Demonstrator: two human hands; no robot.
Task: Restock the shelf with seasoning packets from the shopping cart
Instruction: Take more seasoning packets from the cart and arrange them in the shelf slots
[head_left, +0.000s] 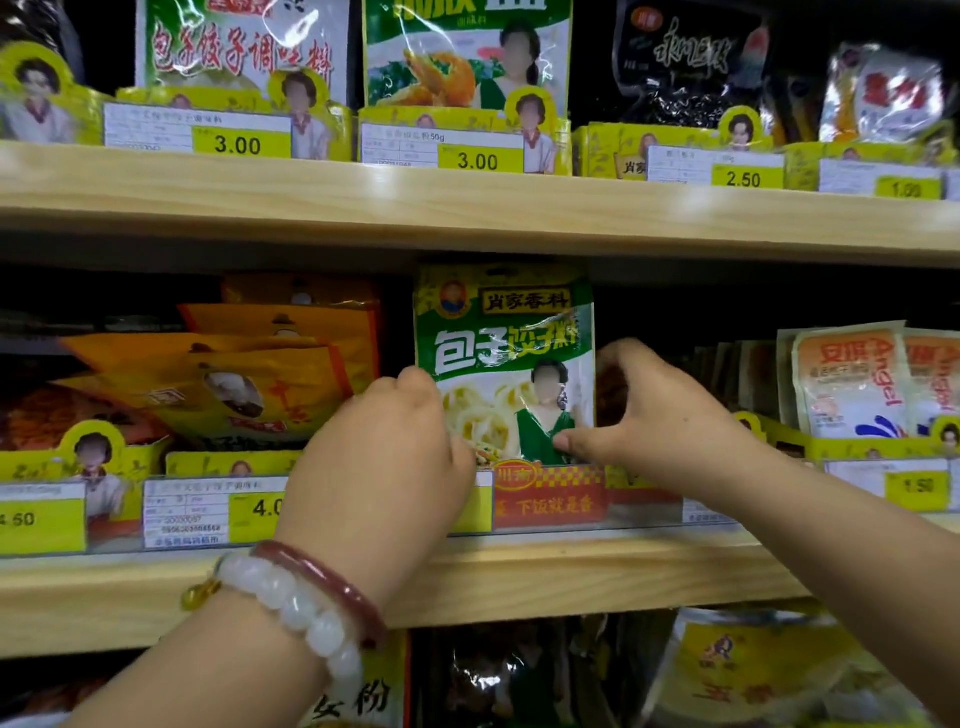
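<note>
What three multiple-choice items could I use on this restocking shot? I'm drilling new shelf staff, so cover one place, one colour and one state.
1. Where is the green and white seasoning packet?
A. On the top shelf
B. Upright on the middle shelf, between the orange packets and the Angel packets
C. Flat on the bottom shelf

2. What colour are the price fields on the shelf tags?
A. Yellow
B. Blue
C. Pink

3. How is the packet being handled?
A. It stands untouched
B. One hand alone holds it
C. The left hand and right hand both hold it by its sides

Answers: 1 B, it stands under the top shelf board with those packets either side. 2 A, 3.00 and 2.50 sit on yellow. 3 C, fingers of both hands curl at its edges.
</note>
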